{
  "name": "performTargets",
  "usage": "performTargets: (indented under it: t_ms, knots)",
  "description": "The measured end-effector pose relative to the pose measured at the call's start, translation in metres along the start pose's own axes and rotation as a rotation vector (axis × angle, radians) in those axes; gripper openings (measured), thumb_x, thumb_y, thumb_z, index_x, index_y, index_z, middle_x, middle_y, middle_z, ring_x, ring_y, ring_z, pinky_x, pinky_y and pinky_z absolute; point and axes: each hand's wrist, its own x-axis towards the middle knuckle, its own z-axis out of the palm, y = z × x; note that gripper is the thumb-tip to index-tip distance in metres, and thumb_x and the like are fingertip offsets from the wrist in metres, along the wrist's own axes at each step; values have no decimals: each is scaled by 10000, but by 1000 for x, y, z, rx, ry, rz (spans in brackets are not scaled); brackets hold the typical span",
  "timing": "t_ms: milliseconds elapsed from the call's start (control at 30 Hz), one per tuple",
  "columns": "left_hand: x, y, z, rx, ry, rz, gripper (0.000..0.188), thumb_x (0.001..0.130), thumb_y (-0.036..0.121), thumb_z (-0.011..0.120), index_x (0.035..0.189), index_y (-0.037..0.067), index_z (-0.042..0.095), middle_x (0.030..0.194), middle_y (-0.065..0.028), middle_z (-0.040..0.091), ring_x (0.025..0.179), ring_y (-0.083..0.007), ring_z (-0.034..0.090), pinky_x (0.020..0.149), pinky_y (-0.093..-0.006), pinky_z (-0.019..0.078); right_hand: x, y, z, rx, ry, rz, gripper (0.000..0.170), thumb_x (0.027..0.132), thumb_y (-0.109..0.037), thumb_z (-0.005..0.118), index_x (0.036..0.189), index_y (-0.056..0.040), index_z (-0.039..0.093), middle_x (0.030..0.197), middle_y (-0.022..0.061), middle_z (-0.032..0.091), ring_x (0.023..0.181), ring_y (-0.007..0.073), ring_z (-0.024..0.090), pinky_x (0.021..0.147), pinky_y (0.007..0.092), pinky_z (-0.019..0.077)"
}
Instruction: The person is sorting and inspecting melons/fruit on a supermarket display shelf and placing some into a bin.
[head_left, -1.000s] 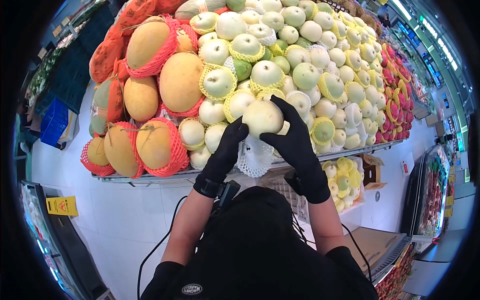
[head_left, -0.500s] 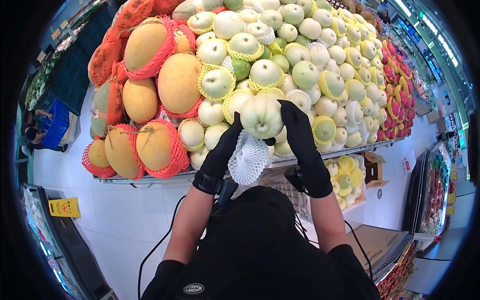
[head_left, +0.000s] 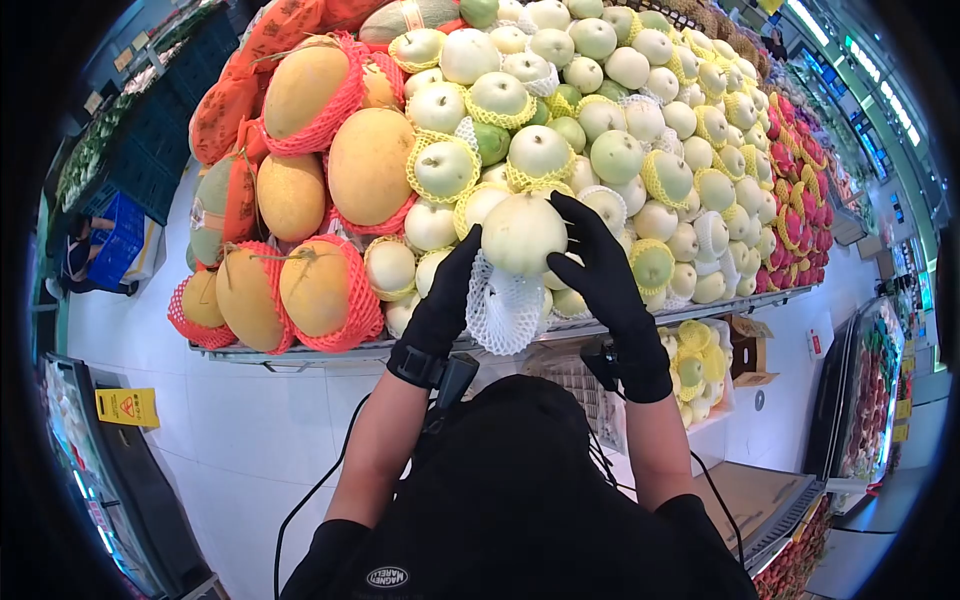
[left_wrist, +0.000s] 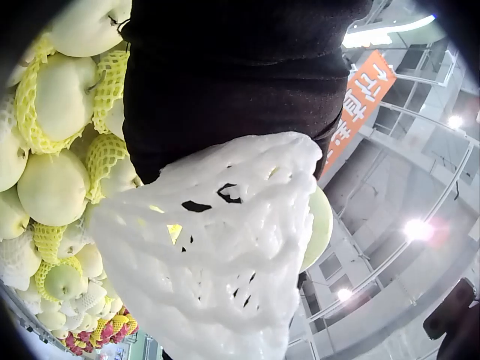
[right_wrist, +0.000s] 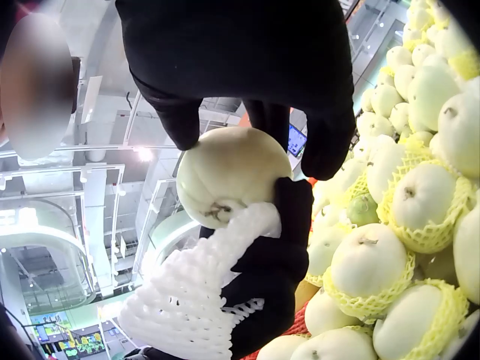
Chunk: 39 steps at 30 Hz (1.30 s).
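Observation:
Both hands wear black gloves. A pale green-white melon (head_left: 524, 234) is held between them above the front of the fruit display. The left hand (head_left: 445, 290) grips its left side, and a white foam net (head_left: 503, 312) hangs from that hand. On the melon's right side, the right hand (head_left: 608, 275) has its thumb and fingers curled round it. In the left wrist view the foam net (left_wrist: 217, 247) covers most of the left hand's work. The right wrist view shows the melon (right_wrist: 234, 174) under the right hand (right_wrist: 247, 67), with the foam net (right_wrist: 202, 289) below.
Pale melons (head_left: 620, 158), many in yellow nets, fill the sloping display. Large orange-yellow melons (head_left: 370, 168) in red nets lie left, dragon fruit (head_left: 797, 200) far right. A box of netted melons (head_left: 695, 370) stands below the display. A person beside a blue crate (head_left: 118, 240) is far left.
The melon was turned between the hands, its ribbed side showing half a second ago and a smoother side now. The right fingers spread, then curled round it again. The foam net swung slightly.

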Motion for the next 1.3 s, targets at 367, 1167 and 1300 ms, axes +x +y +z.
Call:
performTargets:
  t_ms: [367,1167,1300]
  knots:
    - [-10,-8,3,77,-67,29,520,958,245,537,1410,32,395,1348,-94,519,1234,-202,495,1062,-361,371,-10,-26,12,-361,30,-91,931,621,-222,864,1381,-23,363,1279,165,521,1189,291,525,1011,399,420]
    - [48,-13,68,436,46,426,642,784,-47,540,1406,5,389,1377,-149,481,1242,-232,484,1048,-354,394,-13,57,-70,443,144,135,725,742,-119,709,1379,-5,380,1273,111,535,1171,209,527,1000,361,438]
    - [56,-17,87,698,49,501,672,747,-109,543,1393,22,413,1402,-132,462,1293,-230,436,1082,-363,350,0,49,-82,410,147,53,769,707,-150,767,1367,-22,392,1260,109,541,1162,205,532,985,360,447]
